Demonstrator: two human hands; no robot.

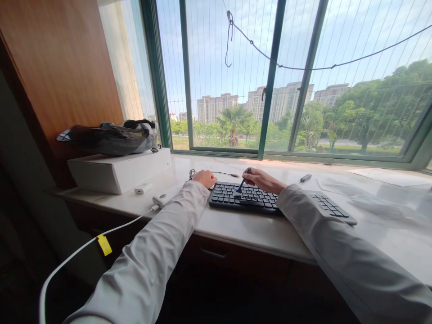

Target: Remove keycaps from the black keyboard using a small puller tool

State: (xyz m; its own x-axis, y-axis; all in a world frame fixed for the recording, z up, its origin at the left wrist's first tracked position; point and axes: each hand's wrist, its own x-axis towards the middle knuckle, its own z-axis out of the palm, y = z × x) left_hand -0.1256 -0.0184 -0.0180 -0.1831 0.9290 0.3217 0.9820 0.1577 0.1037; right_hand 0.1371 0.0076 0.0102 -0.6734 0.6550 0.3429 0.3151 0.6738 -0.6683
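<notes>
A black keyboard (256, 203) with a number pad lies on the pale stone-topped desk. My right hand (263, 179) pinches a small brush (242, 184) by its dark blue handle, above the middle-left part of the keyboard. The pale bristles point down and touch the keys. At the keyboard's far left corner is my left hand (205, 178), its fingers curled against the edge; their tips are hidden from me. My right forearm covers part of the keyboard between the main keys and the number pad.
At the left, a white box (114, 173) carries a dark visor-like item (111, 137). Near it lie a small white block (143, 188) and a white device (165, 197) with a cable. A USB stick (305, 178) and clear plastic (381, 202) lie at right. Windows stand behind.
</notes>
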